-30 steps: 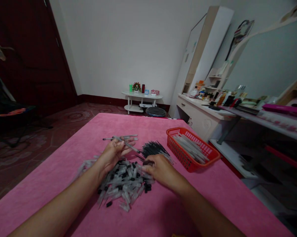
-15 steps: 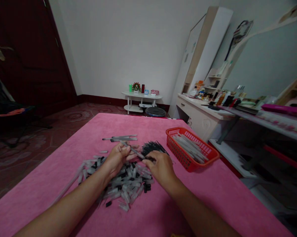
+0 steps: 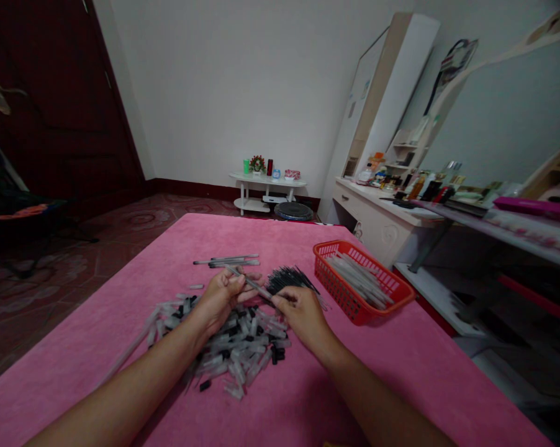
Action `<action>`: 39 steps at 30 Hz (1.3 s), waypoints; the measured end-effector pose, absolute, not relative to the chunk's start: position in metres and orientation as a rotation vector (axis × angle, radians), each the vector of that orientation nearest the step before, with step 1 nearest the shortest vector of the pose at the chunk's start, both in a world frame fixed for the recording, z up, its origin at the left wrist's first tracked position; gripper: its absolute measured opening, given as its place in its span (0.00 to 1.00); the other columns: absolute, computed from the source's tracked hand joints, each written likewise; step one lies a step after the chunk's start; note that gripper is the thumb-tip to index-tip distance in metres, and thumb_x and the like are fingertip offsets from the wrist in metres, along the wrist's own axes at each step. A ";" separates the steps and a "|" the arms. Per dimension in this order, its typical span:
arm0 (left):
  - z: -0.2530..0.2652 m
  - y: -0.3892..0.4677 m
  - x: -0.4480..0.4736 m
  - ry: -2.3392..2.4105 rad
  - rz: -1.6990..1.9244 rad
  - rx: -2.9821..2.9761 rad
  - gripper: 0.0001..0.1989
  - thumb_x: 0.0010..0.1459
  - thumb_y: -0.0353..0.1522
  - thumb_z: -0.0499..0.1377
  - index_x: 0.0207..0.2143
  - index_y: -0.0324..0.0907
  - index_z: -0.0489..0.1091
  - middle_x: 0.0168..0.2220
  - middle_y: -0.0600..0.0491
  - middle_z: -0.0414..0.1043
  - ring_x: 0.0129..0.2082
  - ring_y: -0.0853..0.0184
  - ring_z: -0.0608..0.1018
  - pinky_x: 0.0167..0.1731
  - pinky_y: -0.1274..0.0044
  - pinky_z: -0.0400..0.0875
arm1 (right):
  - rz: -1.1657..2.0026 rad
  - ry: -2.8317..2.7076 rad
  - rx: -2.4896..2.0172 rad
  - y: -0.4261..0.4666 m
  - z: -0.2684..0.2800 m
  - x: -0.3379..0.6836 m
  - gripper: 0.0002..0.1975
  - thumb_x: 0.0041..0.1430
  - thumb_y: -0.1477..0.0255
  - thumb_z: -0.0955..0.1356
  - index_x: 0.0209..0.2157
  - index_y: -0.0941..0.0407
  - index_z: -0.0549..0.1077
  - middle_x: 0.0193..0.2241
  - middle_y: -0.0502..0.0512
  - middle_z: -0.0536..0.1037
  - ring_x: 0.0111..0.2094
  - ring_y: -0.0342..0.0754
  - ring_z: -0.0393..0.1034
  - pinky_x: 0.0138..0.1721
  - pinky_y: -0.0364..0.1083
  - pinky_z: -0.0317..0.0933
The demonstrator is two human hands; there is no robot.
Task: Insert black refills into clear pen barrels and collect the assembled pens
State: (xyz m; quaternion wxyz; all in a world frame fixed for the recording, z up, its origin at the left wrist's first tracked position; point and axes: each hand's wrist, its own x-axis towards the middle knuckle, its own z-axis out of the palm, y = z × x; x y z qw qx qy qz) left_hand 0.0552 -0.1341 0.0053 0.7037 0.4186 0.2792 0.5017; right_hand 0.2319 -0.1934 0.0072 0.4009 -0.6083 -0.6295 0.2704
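A slim grey pen slants between my two hands. My left hand pinches its upper part, with some fingers stretched out beneath it. The fingers of my right hand are closed on its lower end; their tips partly hide that end. Under my hands lies a loose pile of clear pen caps and small black plugs. Just behind my right hand is a bundle of dark pen refills. Several assembled pens lie side by side beyond my left hand.
A red plastic basket with pale pen barrels stands to the right on the pink cloth. Past the table's right edge are a white dresser and a shelf. A small white stand is by the far wall.
My right hand has shifted slightly to the right along the pen, and its fingers have moved a little. My left hand stays almost in place.
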 end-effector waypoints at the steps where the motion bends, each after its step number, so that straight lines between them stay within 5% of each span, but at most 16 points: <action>1: 0.005 -0.135 0.055 0.617 1.113 0.934 0.15 0.48 0.28 0.64 0.36 0.39 0.61 0.38 0.45 0.76 0.39 0.59 0.79 0.42 0.66 0.73 | 0.657 -1.587 -1.550 -0.194 0.008 0.232 0.09 0.52 0.67 0.66 0.26 0.57 0.74 0.18 0.48 0.72 0.19 0.41 0.64 0.20 0.39 0.49; 4: 0.006 -0.136 0.056 0.622 1.119 0.930 0.15 0.48 0.29 0.64 0.36 0.39 0.61 0.37 0.45 0.76 0.39 0.59 0.79 0.42 0.66 0.72 | 0.588 -1.591 -1.573 -0.194 0.009 0.232 0.08 0.46 0.68 0.69 0.30 0.56 0.74 0.21 0.48 0.74 0.21 0.41 0.63 0.21 0.39 0.49; 10: 0.006 -0.135 0.056 0.609 1.114 0.943 0.15 0.49 0.29 0.64 0.36 0.39 0.61 0.38 0.45 0.76 0.39 0.59 0.79 0.42 0.66 0.73 | 0.627 -1.618 -1.596 -0.195 0.009 0.231 0.14 0.54 0.63 0.64 0.24 0.58 0.74 0.18 0.50 0.72 0.21 0.41 0.63 0.21 0.39 0.49; 15: 0.005 -0.134 0.056 0.628 1.118 0.956 0.14 0.50 0.29 0.63 0.36 0.39 0.61 0.38 0.45 0.76 0.40 0.59 0.78 0.42 0.67 0.73 | 0.575 -1.601 -1.574 -0.194 0.008 0.231 0.11 0.47 0.66 0.70 0.34 0.56 0.75 0.24 0.49 0.75 0.22 0.41 0.62 0.21 0.39 0.49; 20: 0.006 -0.134 0.055 0.623 1.117 0.944 0.14 0.49 0.28 0.63 0.36 0.39 0.61 0.37 0.45 0.76 0.40 0.58 0.78 0.42 0.66 0.72 | 0.623 -1.646 -1.621 -0.195 0.007 0.231 0.18 0.57 0.62 0.62 0.23 0.58 0.74 0.17 0.50 0.72 0.20 0.41 0.62 0.22 0.39 0.50; 24: 0.006 -0.133 0.055 0.646 1.140 0.915 0.13 0.48 0.27 0.63 0.34 0.38 0.62 0.38 0.44 0.76 0.41 0.58 0.78 0.42 0.67 0.73 | 0.579 -1.613 -1.577 -0.195 0.007 0.232 0.09 0.50 0.65 0.68 0.28 0.57 0.75 0.21 0.48 0.74 0.21 0.41 0.63 0.21 0.39 0.50; 29: 0.006 -0.134 0.055 0.630 1.121 0.923 0.14 0.48 0.28 0.64 0.36 0.39 0.62 0.38 0.44 0.76 0.40 0.59 0.78 0.42 0.66 0.72 | 0.646 -1.619 -1.573 -0.194 0.007 0.232 0.18 0.58 0.62 0.61 0.24 0.58 0.74 0.17 0.50 0.71 0.20 0.41 0.63 0.20 0.39 0.49; 34: 0.006 -0.135 0.056 0.625 1.118 0.949 0.14 0.48 0.29 0.64 0.35 0.39 0.62 0.38 0.44 0.76 0.39 0.58 0.79 0.41 0.67 0.73 | 0.610 -1.583 -1.554 -0.194 0.009 0.232 0.09 0.47 0.68 0.69 0.32 0.57 0.74 0.24 0.49 0.75 0.22 0.41 0.64 0.21 0.39 0.50; 39: 0.007 -0.136 0.056 0.605 1.106 0.946 0.14 0.48 0.30 0.64 0.36 0.39 0.62 0.36 0.46 0.77 0.39 0.58 0.78 0.42 0.66 0.72 | 0.666 -1.625 -1.595 -0.195 0.009 0.232 0.12 0.54 0.64 0.65 0.26 0.58 0.75 0.19 0.50 0.73 0.21 0.42 0.64 0.21 0.39 0.51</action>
